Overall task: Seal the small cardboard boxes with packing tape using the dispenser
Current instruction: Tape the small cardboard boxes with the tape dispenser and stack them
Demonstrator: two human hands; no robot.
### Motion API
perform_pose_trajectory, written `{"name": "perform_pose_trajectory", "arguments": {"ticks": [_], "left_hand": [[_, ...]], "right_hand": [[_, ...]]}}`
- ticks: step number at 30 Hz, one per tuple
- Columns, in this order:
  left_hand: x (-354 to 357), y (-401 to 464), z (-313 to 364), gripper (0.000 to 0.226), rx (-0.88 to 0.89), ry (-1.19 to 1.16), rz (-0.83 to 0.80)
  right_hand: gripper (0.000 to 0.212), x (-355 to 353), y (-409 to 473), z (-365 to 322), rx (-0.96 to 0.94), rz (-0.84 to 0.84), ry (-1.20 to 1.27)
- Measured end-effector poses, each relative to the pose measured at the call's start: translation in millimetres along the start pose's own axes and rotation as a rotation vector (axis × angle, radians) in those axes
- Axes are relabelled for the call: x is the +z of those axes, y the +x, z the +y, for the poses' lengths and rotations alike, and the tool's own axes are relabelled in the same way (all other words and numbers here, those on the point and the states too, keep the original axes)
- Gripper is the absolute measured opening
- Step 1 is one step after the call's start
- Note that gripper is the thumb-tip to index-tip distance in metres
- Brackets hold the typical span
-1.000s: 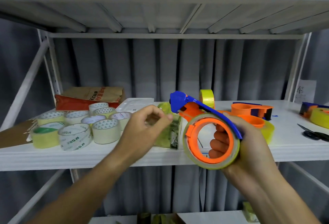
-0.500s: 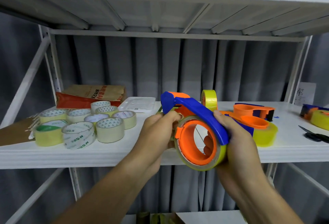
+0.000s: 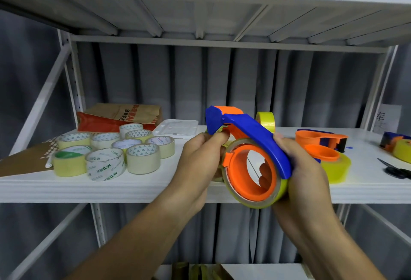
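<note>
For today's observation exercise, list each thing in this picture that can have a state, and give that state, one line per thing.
Tape dispenser: loaded with a roll, held off the shelf.
Right hand: grips the dispenser.
Left hand: pinches at the dispenser's front end.
Spare tape rolls: lying flat, clustered on the shelf.
Yellow roll: standing on edge.
Second dispenser: resting on the shelf.
Scissors: closed.

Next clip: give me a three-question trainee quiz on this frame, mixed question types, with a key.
1. True or false: the right hand grips the blue-and-orange tape dispenser.
2. The left hand pinches at the dispenser's: A) blue front end, B) the scissors, C) the paper bag.
3. Fill in: the loose tape rolls sit on the white ____.

Key: 1 true; 2 A; 3 shelf.
</note>
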State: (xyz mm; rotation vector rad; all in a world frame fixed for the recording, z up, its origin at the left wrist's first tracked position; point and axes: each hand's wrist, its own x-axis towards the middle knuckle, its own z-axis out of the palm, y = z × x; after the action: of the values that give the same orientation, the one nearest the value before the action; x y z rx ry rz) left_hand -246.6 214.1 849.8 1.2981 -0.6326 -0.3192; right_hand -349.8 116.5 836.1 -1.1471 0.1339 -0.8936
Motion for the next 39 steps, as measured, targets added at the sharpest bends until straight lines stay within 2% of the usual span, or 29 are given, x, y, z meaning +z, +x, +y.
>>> {"name": "perform_pose_trajectory", "arguments": {"ticks": [4, 7, 10, 12, 14, 17, 19, 27, 35, 39], "left_hand": [[2.5, -0.7, -2.6, 0.022, 0.015, -0.004, 0.021], [4.3, -2.4, -2.6, 0.024, -0.04, -0.076, 0.004], [3.5, -3.4, -1.7, 0.043, -0.082, -0.184, -0.024], [-0.7, -2.6, -1.1, 0.047, -0.09, -0.204, -0.035], [-6.7, -1.3, 0.7, 0.04, -0.088, -0.171, -0.064], [-18.3, 2.6, 2.2, 0.015, -0.109, -0.159, -0.056], [-26.7, 6.6, 2.3, 0.01, -0.132, -0.155, -0.028], [-56.2, 24.1, 1.1, 0.015, -0.141, 0.075, 0.008], [-72.4, 46.1, -9.6, 0.017, -0.14, 0.109, 0.074], [-77.0, 56.3, -23.2, 0.016, -0.036, 0.238, 0.08]], "right_hand": [[0.021, 2.4, -3.0, 0.3, -0.05, 0.024, 0.015], [0.02, 3.2, -4.2, 0.0, -0.062, 0.04, 0.027], [0.02, 1.6, -2.3, -2.4, -0.072, 0.028, 0.035], [0.018, -1.5, 0.6, -5.1, -0.069, 0.031, 0.029], [0.019, -5.0, 3.8, -6.4, -0.059, 0.006, -0.002], [0.022, -8.8, 8.5, -6.9, -0.035, -0.03, -0.046], [0.02, -9.2, 11.3, -8.7, -0.05, -0.079, -0.094], [0.019, -3.1, 41.3, -12.4, -0.003, -0.221, -0.229], [0.012, 6.5, 79.8, -14.5, 0.066, -0.362, -0.382], [0.018, 9.1, 92.5, -9.1, 0.096, -0.362, -0.442]]}}
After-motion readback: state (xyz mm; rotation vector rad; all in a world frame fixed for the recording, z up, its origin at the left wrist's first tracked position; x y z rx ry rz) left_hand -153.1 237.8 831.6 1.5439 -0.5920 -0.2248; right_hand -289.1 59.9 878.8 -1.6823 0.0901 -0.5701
